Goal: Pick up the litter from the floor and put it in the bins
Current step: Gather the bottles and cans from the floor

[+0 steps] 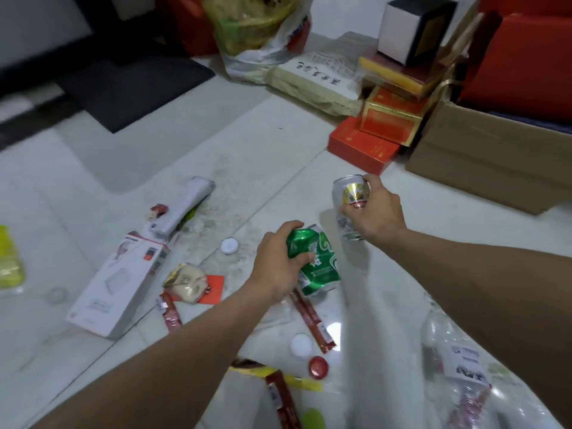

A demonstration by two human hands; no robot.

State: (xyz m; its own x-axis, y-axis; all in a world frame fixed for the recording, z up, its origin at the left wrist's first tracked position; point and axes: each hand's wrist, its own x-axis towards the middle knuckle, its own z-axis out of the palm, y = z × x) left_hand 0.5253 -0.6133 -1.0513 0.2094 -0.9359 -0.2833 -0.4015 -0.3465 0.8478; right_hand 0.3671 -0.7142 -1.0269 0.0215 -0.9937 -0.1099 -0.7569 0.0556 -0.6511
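Counted two drink cans, one per hand. Found the left hand (278,261) curled over the top of a dented green can (318,264), fingers and thumb wrapped round it. Found the right hand (377,209) gripping a silver can (348,196) round its side, held tilted. Noted the hands apart though near, with a gap between the cans. Unable to judge either can as lifted clear of the white floor (247,150) or resting on it.

Counted loose on the floor:
- Three red stick sachets (168,312), the first left of the left forearm, the second sachet (312,320) just below the green can, the third sachet (283,397) at the bottom edge.
- Two white round caps (228,245), the first left of the left hand, the second cap (301,345) beside the second sachet.
- One red bottle cap (318,366), just below that second cap.
- One white carton (117,292), lying flat at left.
- One rolled white wrapper (182,205), beyond the carton.
- One pig-faced packet (187,283), resting on one red card (215,289).
- One clear plastic bottle (458,366), labelled, at lower right beside the right forearm.
- One yellow packet (9,261), at the left edge.

Recorded along the far side: one cardboard box (495,162); three red and gold gift boxes (391,119) stacked beside it, topped by one black-and-white box (411,29); one filled plastic bag (257,32); one dark mat (133,85).
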